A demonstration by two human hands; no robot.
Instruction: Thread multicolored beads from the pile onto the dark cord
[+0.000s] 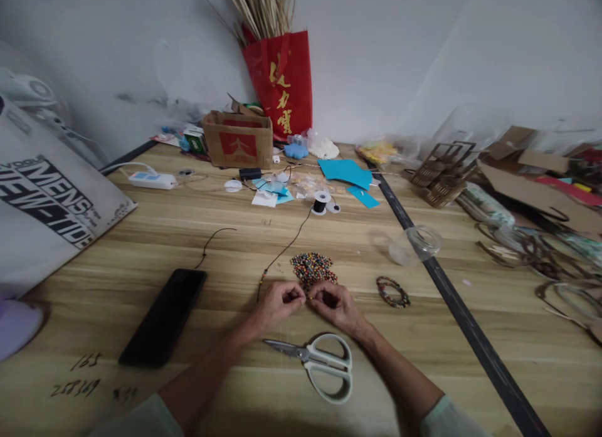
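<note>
The left hand point(283, 300) and right hand point(336, 304) pinch closed, contents too small to tell, at the multicoloured round-bead pile's point(313, 268) six o'clock; steady threading wants the thin black beaded cord point(264, 274), nine o'clock, slack.

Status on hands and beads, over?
Left hand, right hand nearly meeting at bead pile, grip unclear. Beaded cord runs to spool. Scissors close by.

On your tabletop point(141, 249) you have a black phone point(163, 318) to your left, a white power strip point(153, 181) farther back, and a brown paper bag point(239, 142) before a red bag point(298, 79).
</note>
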